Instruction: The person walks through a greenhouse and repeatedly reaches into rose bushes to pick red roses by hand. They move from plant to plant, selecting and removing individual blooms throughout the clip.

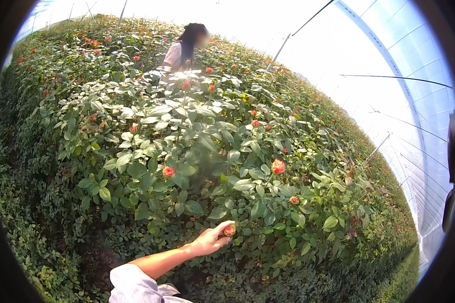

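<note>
My left hand (209,241) reaches in from the lower left, in a light sleeve (134,284). Its fingers and thumb are around a small red-orange rose bloom (229,230) at the near side of the rose bushes. The stem below that bloom is hidden. My right hand is out of view. Just beyond the held bloom, an orange-pink rose (278,166) stands open above the leaves, with a smaller rose (294,199) lower down. Another red rose (168,171) sits among the leaves further left.
Dense rose foliage (144,178) fills the bed ahead. Another person (180,49) stands among the bushes further back. Thin poles (278,52) rise from the rows, and plastic greenhouse sheeting (421,49) curves over the right side. Low greenery (26,242) lies at left.
</note>
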Motion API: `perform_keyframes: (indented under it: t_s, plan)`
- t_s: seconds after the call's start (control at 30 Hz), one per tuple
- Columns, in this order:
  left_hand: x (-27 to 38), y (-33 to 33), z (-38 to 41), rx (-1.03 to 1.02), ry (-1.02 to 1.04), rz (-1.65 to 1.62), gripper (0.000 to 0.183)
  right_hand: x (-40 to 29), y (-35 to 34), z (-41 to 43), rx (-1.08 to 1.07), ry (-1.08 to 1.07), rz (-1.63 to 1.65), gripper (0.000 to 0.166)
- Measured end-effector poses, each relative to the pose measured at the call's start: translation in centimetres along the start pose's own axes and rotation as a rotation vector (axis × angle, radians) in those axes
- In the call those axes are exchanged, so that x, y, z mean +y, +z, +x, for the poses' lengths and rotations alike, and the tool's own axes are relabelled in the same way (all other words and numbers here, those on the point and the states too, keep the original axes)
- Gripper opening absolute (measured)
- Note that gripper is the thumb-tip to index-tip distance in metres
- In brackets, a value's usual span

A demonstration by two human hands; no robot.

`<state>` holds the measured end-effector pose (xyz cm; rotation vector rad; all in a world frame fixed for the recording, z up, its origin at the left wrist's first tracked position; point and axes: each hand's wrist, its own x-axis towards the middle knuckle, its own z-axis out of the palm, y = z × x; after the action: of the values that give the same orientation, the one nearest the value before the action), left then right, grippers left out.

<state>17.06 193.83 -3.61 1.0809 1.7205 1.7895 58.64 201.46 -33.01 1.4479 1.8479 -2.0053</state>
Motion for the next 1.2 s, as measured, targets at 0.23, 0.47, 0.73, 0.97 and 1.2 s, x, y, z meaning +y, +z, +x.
perform_keyframes:
  t_s: [0.23,0.47,0.73,0.97,1.2]
  plan:
    - [-3.6,2.8,-2.5,-0.242,-0.033,0.069,0.041,-4.8,0.6,-4.2,0.045,-0.028,0.233,0.016]
    - [-9.7,8.5,-7.1,-0.586,-0.210,0.059,0.036,-2.5,1.6,-4.7,0.240,-0.075,0.112,0.017]
    - [-10.8,13.8,-6.1,-0.637,-0.124,0.093,0.025,2.2,-0.8,-5.6,0.419,-0.112,0.151,0.016]
    - [-14.4,18.5,-8.0,-0.550,-0.612,0.218,0.047,-1.1,-5.2,-7.0,0.403,-0.169,0.201,0.011]
    - [-11.5,23.8,-5.1,-0.746,-0.310,1.006,0.060,7.9,-15.5,-4.4,0.402,-0.107,0.231,0.015]
